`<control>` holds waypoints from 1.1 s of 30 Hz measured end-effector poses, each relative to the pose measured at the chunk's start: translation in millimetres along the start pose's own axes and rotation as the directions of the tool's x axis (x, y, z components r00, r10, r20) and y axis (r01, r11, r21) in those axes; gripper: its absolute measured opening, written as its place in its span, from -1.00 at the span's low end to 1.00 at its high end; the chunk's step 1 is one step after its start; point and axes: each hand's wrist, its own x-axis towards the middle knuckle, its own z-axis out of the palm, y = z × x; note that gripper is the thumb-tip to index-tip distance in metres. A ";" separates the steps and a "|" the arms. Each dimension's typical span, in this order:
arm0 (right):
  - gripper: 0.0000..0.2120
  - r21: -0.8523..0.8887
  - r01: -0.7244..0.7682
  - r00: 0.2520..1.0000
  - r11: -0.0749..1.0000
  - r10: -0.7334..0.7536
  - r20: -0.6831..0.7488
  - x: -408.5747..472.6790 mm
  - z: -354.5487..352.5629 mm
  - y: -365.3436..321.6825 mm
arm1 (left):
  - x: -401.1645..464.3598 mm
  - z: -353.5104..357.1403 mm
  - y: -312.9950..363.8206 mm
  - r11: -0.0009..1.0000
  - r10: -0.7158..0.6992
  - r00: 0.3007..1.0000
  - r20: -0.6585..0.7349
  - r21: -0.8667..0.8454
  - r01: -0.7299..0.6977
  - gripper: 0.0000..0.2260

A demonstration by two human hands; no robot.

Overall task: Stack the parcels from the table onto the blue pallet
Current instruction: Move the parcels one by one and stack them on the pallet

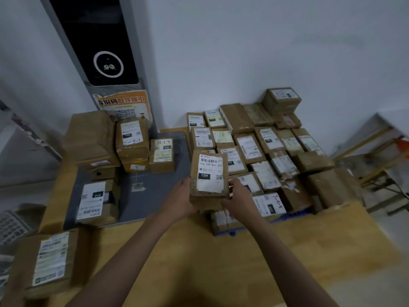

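A brown cardboard parcel (209,175) with a white "15H" label is in the air between my two hands, over the table's right edge. My left hand (181,201) grips its left side and my right hand (240,197) grips its lower right corner. Beyond and to the right, the blue pallet (287,217) shows only a strip of its near edge; several rows of taped parcels (265,156) cover it. More parcels stay on the wooden table (199,251): a stack at the back left (93,138), one labelled "010" (97,202) and one at the near left (51,262).
A grey mat (143,196) lies on the table under some parcels. A tall grey kiosk with a dark screen (99,52) stands behind the table against the white wall. Yellow metal framework (376,165) stands on the floor at far right.
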 end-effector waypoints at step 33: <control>-0.41 -0.132 0.152 0.977 0.980 -0.129 0.169 84.1 -261.0 163.8 | 116.4 155.5 246.3 0.983 -0.135 0.991 -0.024 0.125 0.137 -0.10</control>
